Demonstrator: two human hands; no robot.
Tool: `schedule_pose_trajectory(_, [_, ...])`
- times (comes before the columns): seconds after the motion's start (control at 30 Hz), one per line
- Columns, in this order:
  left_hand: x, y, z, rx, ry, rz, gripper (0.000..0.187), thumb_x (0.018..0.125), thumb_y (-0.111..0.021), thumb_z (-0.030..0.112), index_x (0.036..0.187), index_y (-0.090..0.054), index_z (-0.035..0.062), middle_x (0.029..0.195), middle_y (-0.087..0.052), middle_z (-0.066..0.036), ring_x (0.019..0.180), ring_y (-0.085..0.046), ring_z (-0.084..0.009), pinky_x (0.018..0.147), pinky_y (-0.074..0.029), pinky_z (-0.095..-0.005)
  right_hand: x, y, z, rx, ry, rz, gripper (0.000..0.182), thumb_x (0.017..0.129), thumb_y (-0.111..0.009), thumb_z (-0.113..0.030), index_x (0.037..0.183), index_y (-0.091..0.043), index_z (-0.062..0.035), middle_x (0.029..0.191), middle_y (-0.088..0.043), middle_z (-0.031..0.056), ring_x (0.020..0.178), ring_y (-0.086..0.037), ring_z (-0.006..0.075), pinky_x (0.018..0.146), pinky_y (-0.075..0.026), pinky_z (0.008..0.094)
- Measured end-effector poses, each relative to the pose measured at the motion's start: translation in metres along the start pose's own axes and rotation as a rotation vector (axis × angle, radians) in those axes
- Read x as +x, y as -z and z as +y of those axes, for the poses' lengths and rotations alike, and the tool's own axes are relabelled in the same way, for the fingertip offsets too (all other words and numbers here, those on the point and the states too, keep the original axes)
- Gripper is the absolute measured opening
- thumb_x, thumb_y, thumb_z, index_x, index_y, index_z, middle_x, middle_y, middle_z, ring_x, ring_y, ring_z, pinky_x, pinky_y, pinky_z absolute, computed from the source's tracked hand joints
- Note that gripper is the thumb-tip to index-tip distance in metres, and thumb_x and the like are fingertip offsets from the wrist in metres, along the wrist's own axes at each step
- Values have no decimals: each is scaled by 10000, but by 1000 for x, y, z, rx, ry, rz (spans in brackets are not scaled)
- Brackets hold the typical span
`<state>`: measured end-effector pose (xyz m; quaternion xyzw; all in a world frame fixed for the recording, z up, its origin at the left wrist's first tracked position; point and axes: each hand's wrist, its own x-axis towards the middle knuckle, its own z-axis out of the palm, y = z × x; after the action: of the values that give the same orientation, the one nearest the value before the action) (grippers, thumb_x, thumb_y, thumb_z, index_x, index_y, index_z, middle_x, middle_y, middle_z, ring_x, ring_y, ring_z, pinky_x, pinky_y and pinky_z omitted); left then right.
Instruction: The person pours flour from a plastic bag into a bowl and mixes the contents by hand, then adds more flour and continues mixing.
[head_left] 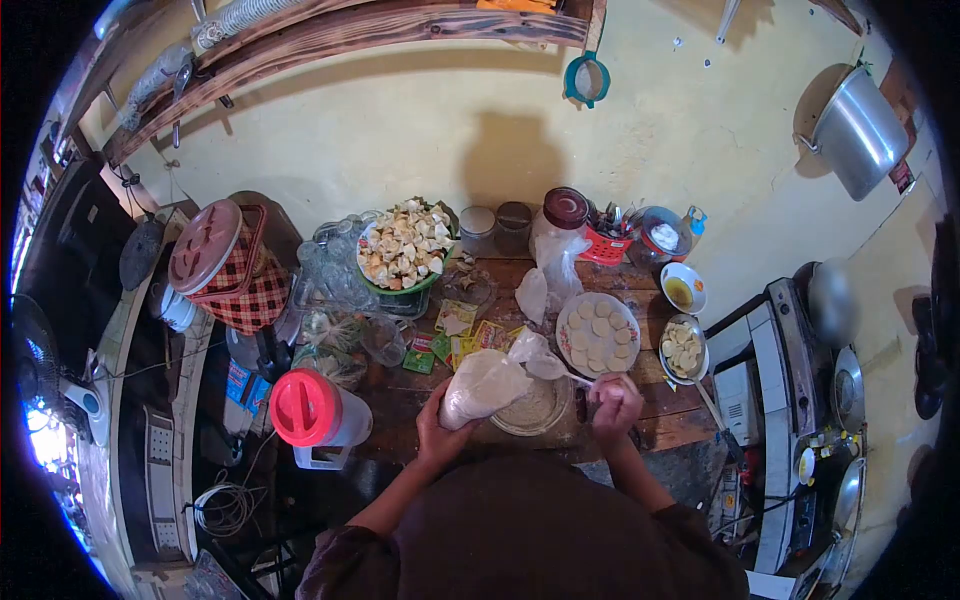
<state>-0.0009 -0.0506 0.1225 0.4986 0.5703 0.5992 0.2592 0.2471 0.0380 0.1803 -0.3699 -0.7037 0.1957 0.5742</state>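
Red-lidded jug [308, 408]; red-and-black checked container [238, 268], yellow wall [420, 120]; white plate [598, 333], teal strainer [586, 78]

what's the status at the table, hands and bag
Left hand gripping plastic bag of white powder. Right hand holding spoon over glass bowl. Nothing between them.

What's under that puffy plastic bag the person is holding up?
Under the plastic bag in the left hand sits a round clear bowl on the wooden table. The right hand holds a spoon over it. The bag hides the bowl's left edge; its contents are unclear.
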Motion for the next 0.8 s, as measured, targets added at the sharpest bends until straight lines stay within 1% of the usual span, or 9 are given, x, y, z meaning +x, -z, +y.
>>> schedule_pose_trajectory(0.1, [1,-1,3,-36,25,-11,716,592,-821,82,1209,-471,-17,1112,-593,-166,1027,-576,-226,894,-448,-352,8,4,-8,167,2,24,237,881,-451,-80,656,-445,-3,620,-549,120,552,-575,224,521,-473,307])
schedule_pose_trajectory(0.17, [0,0,4,36,-4,-30,709,594,-818,83,1207,-474,-15,1109,-595,-163,1024,-578,-225,889,-450,-352,13,0,-15,132,295,-62,236,880,-460,-83,656,-448,-8,644,-564,123,566,-591,227,531,-480,306])
schedule_pose_trajectory(0.2, [-1,0,4,37,-3,-28,709,594,-818,83,1207,-474,-15,1109,-595,-163,1024,-578,-225,889,-450,-352,12,1,-16,134,314,-180,163,826,-547,-65,681,-490,-17,701,-583,119,598,-601,238,528,-483,318])
schedule_pose_trajectory(0.23, [-1,0,4,44,-6,-29,702,596,-813,79,1205,-477,-13,1105,-597,-163,1021,-580,-225,885,-453,-353,13,-1,-19,136,315,-182,163,826,-547,-65,681,-490,-17,701,-583,119,598,-601,238,528,-483,318])
schedule_pose_trajectory(0.3, [-2,-1,5,51,-8,-30,694,597,-808,76,1203,-480,-12,1100,-600,-163,1018,-583,-225,882,-455,-354,17,-4,-28,35,468,-397,103,736,-635,-47,714,-537,-24,770,-597,110,641,-607,250,541,-492,329])
schedule_pose_trajectory(0.37, [-2,-1,4,22,-31,-27,686,595,-798,67,1200,-484,-6,1095,-603,-163,1007,-588,-223,876,-459,-357,11,-10,-21,51,487,-427,132,667,-674,-39,739,-565,-21,805,-600,102,678,-609,254,553,-493,333])
schedule_pose_trajectory(0.57, [-4,1,2,59,-17,-26,691,593,-800,67,1203,-480,-1,1100,-599,-164,1017,-586,-235,879,-458,-361,6,-23,-19,63,308,-381,73,768,-611,-44,726,-562,-10,764,-595,112,662,-608,261,565,-490,330])
schedule_pose_trajectory(0.63, [-3,2,2,50,-12,-33,692,594,-804,70,1201,-480,-1,1102,-599,-165,1020,-586,-238,879,-458,-359,14,-23,-27,67,236,-282,271,894,-464,-105,645,-504,-6,682,-578,110,568,-579,204,512,-465,280])
schedule_pose_trajectory(0.8, [-1,-2,7,22,-25,-34,695,594,-815,78,1197,-478,-2,1112,-596,-165,1022,-585,-237,882,-456,-355,26,-16,-38,109,205,-92,334,923,-424,-115,617,-455,16,640,-545,131,513,-538,176,473,-434,263])
